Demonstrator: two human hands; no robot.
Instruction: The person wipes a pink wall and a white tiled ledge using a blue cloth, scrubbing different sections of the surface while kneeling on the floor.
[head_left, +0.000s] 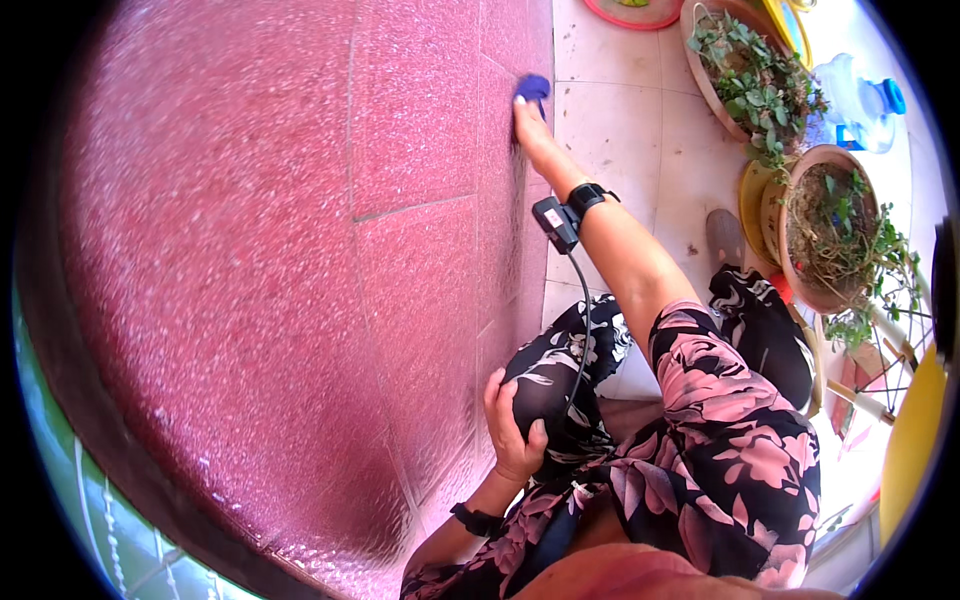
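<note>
A reddish-pink speckled wall (420, 277) with tile joints fills the left and middle of the view. Low on it, near where it meets the floor, my right hand (529, 124) presses a dark blue cloth (533, 87) against the surface, that arm stretched out. A black device (556, 223) is strapped to my right wrist, and a cable runs down from it. My left hand (516, 435) rests on my knee (551, 397), fingers spread over the patterned black trousers, holding nothing. Its wrist bears a black band.
Pale floor tiles (611, 127) with small dark specks run beside the wall. Along the right stand an oval planter (709, 82), a round potted plant (787, 217) and a clear blue plastic water bottle (862, 105). A red-rimmed basin (652, 24) lies at the top.
</note>
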